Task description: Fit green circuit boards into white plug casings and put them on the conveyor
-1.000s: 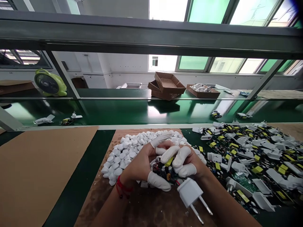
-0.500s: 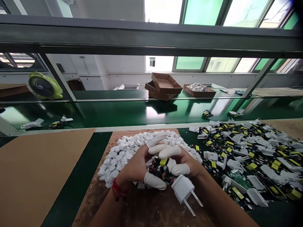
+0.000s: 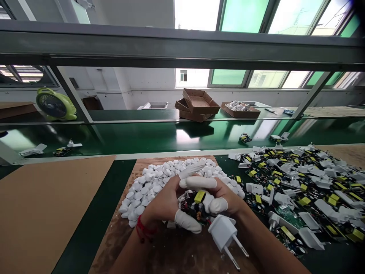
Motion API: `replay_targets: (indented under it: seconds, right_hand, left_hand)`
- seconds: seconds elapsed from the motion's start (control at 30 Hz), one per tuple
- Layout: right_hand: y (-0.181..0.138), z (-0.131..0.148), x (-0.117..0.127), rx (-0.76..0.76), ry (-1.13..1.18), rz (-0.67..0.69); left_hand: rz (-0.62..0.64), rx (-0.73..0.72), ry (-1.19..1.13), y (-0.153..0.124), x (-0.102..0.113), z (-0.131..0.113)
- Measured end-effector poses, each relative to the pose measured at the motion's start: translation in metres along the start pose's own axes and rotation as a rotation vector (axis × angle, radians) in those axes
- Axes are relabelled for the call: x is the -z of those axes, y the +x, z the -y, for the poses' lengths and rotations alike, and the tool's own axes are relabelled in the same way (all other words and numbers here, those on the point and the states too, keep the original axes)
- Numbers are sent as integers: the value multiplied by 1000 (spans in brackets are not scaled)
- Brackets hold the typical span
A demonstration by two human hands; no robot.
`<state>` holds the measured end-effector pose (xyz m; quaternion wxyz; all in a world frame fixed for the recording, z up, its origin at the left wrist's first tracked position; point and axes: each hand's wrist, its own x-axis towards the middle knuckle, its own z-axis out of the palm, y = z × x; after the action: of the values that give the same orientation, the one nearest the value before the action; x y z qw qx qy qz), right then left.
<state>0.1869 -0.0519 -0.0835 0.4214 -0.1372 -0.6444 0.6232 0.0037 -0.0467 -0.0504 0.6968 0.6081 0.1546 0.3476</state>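
Between both hands is a circuit board crowded with parts, a yellow block on its top. My left hand, in white finger cots, wraps the board's left side with the thumb along its near edge. My right hand, also in finger cots, closes round the right side, its thumb against a white part. A white two-pin plug housing hangs beside the board at the near right, pins pointing down and right. Behind the hands lies a heap of small white caps.
On the right spreads a large pile of circuit boards with white housings. A brown cardboard sheet lies left. Beyond, a green conveyor belt carries a few pieces. Cardboard trays and a green fan stand behind it, under a metal beam.
The plug housing has swung slightly right and down, and the board has turned a little in my hands. Pieces on the conveyor have shifted left.
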Motion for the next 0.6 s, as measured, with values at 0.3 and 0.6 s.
replay_targets:
  seconds: [0.3,0.6]
  right_hand:
    - [4,2,-8,72,-91,-45]
    - [11,7,-6,152,-72,-204]
  left_hand:
    - [-6,-8,-7,0,2,0]
    - [-73,17,-31,0,3,-2]
